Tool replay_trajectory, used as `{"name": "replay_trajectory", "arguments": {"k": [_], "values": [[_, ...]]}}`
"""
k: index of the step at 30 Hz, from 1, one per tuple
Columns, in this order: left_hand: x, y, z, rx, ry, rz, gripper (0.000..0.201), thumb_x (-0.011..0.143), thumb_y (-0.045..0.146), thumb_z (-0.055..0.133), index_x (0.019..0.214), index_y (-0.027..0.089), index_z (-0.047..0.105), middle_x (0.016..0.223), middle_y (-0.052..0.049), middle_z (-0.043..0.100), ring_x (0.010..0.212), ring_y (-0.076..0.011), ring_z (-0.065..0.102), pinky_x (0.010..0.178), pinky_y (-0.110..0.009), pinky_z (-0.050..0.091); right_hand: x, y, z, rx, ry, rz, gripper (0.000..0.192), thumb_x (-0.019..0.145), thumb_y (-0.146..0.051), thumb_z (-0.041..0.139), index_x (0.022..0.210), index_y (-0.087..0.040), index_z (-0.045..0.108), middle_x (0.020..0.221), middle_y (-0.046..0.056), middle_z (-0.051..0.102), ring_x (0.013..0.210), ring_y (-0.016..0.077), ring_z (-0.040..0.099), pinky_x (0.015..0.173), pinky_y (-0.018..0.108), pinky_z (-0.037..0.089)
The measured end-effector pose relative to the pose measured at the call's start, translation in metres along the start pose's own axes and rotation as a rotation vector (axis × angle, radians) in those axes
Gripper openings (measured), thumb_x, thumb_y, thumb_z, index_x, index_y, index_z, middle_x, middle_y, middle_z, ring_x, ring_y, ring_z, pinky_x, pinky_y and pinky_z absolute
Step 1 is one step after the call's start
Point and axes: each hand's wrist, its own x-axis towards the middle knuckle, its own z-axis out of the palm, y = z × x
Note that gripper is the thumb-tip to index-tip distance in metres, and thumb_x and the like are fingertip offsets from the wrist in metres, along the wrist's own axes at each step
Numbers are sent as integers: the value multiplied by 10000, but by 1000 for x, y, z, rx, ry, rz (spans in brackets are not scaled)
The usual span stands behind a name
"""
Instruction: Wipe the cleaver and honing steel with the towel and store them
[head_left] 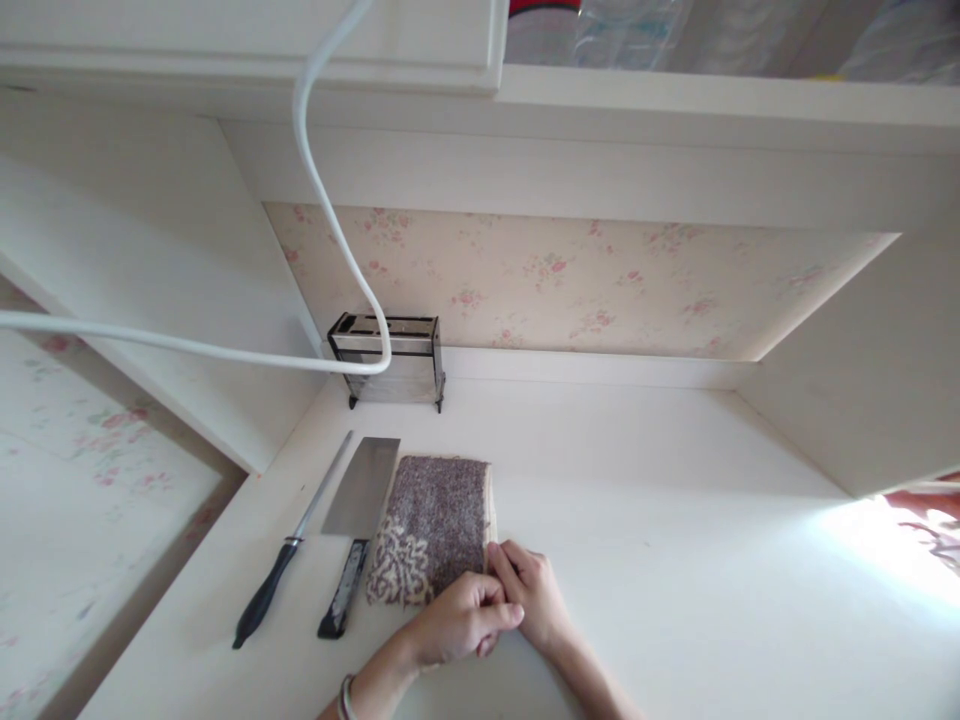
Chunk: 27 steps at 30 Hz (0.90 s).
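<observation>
Both hands pinching folded cloth at its 5 o'clock corner: left hand, right hand. Cleaver, sharpening steel at 9 o'clock.

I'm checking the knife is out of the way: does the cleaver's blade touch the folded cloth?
Touching. In the head view, the cleaver lies with its blade's right edge right against the cloth, with no strip of counter between them.

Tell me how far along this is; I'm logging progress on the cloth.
Done: the patterned cloth lies folded flat on the counter, beside the cleaver and sharpening steel. In hand: left hand and right hand press its near right corner. Left: releasing it.
</observation>
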Motion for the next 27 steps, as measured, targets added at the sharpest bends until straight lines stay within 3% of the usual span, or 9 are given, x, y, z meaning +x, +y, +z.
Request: {"name": "replay_trajectory", "arguments": {"k": [27], "values": [[0,-2,0,21,13,-30,406,771,509,621,603,184,444,451,57,447,435,-77,384,472,-232,280,1,2,1,7,3,5,487,945,-533,374,635,-187,521,577,-23,527,536,98,453,553,211,355]]}}
